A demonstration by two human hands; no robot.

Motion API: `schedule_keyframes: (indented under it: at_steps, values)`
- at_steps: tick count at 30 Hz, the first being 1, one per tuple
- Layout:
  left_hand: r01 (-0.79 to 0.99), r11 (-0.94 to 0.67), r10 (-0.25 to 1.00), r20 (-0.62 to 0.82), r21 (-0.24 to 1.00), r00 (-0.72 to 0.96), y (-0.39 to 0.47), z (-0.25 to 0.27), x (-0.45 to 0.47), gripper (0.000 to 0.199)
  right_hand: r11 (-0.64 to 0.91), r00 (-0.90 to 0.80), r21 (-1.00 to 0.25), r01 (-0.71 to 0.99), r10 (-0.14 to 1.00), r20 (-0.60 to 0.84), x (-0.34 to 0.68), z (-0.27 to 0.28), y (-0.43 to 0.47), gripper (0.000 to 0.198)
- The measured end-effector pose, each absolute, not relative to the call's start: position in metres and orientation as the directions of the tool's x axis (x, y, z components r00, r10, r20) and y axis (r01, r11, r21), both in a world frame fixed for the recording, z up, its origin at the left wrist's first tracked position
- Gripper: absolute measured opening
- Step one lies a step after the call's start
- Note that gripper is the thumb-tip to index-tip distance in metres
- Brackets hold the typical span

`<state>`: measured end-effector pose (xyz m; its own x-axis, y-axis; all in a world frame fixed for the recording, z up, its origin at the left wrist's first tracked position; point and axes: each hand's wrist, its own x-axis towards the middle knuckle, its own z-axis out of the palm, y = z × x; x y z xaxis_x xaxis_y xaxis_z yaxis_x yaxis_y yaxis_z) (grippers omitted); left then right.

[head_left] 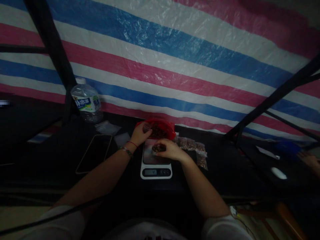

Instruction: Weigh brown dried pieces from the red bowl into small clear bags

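A white kitchen scale (pixel 156 171) stands in front of me, its display lit. On its plate sits a small round container (pixel 157 148) with brown bits in it; the fingers of my right hand (pixel 171 150) are closed around its edge. Just behind, a red plastic bag (pixel 170 128) lies open with more brown bits inside. My left hand (pixel 140 134) is at the bag's left side, its fingers closed on a small clear plastic piece (pixel 147 127) whose kind is too dark to tell. Several small filled clear bags (pixel 191 144) lie right of the scale.
A dark-screened phone (pixel 95 153) and flat clear bags (pixel 107 127) lie to the left, near a large clear plastic bottle (pixel 87 101). Black metal bars (pixel 53 43) frame both sides. A white mouse (pixel 278 173) and another person's hand (pixel 310 160) are far right.
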<state>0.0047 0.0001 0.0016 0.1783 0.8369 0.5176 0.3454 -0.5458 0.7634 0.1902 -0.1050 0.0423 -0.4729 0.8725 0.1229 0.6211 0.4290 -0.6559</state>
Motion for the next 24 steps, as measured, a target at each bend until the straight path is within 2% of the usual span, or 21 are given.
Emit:
schedule_keyframes:
  at_steps: [5, 10, 17, 24]
  values:
    - [0.33, -0.534, 0.844, 0.513, 0.779, 0.154, 0.002, -0.001, 0.005, 0.022, 0.371, -0.37, -0.829, 0.42, 0.903, 0.217, 0.19, 0.033, -0.099, 0.03]
    - [0.334, -0.55, 0.835, 0.518, 0.766, 0.187, 0.003, -0.005, 0.006, 0.028, 0.375, -0.289, -0.876, 0.303, 0.912, 0.29, 0.197, 0.049, -0.076, 0.038]
    - [0.384, -0.539, 0.839, 0.515, 0.749, 0.174, 0.0, -0.003, 0.005, 0.036, 0.451, -0.358, -0.804, 0.388, 0.877, 0.32, 0.186, 0.077, -0.02, 0.043]
    - [0.342, -0.604, 0.793, 0.584, 0.72, 0.174, 0.0, 0.0, 0.002, 0.043, 0.547, -0.403, -0.641, 0.538, 0.835, 0.375, 0.173, 0.082, -0.014, 0.047]
